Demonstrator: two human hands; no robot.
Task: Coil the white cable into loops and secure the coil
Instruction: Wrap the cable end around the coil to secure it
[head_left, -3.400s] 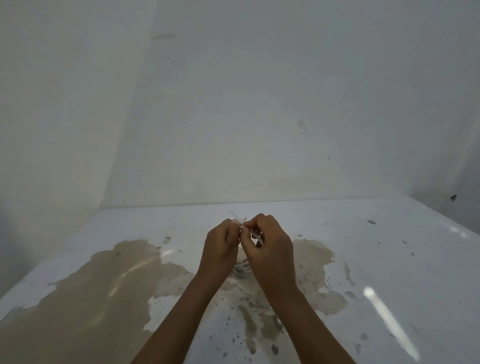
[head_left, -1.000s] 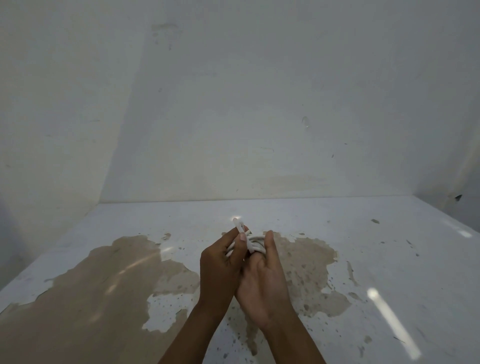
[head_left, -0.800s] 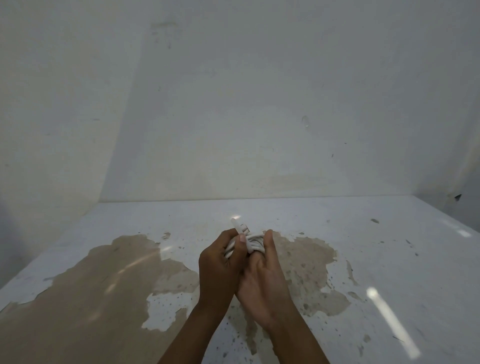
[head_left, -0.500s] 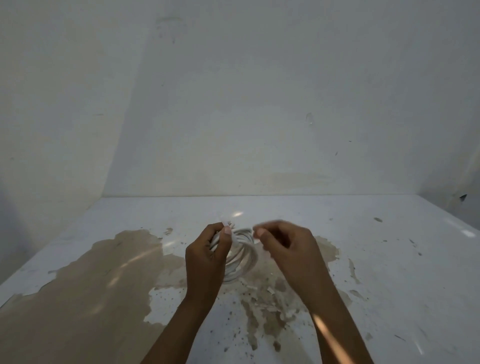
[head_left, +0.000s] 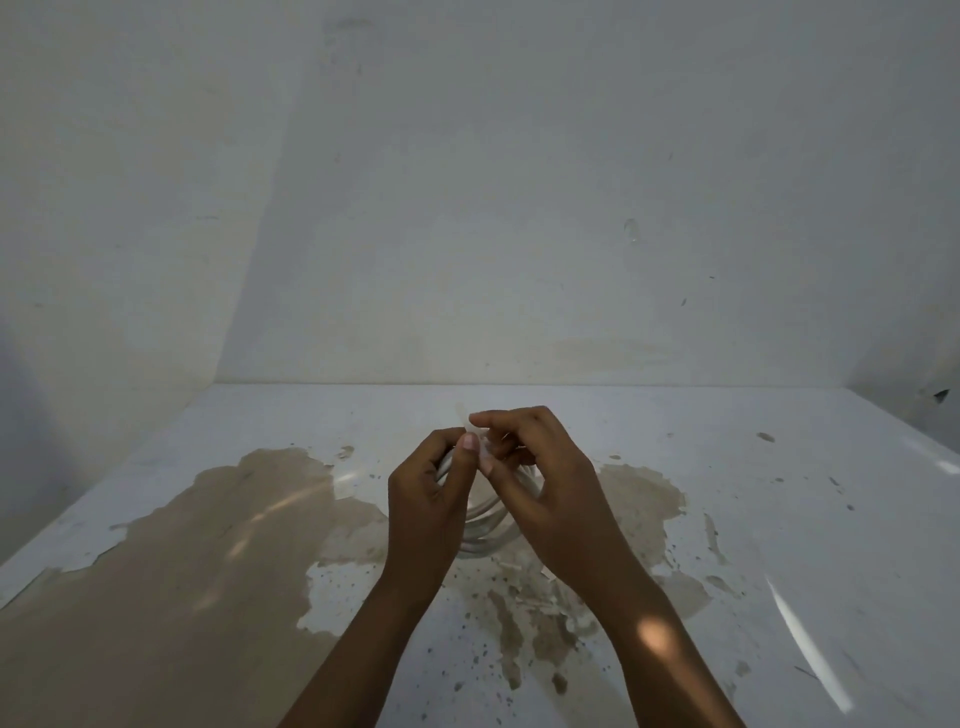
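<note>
The white cable (head_left: 485, 525) hangs as a small coil of several loops between my two hands, just above the table. My left hand (head_left: 428, 493) grips the top of the coil, thumb pressed on the strands. My right hand (head_left: 540, 483) pinches the cable's free end at the top of the coil, right against my left thumb. A short white tip pokes up above my fingers. Both hands hide the upper part of the loops.
The white table (head_left: 779, 519) has worn brown patches where the coating has peeled, left of and under my hands. Pale walls close it off at the back and the left. The table's right edge runs near the frame's right side.
My right hand let go of the bundled coil, swung out to the right, then came back to the top. The coil now hangs as open loops from my left hand.
</note>
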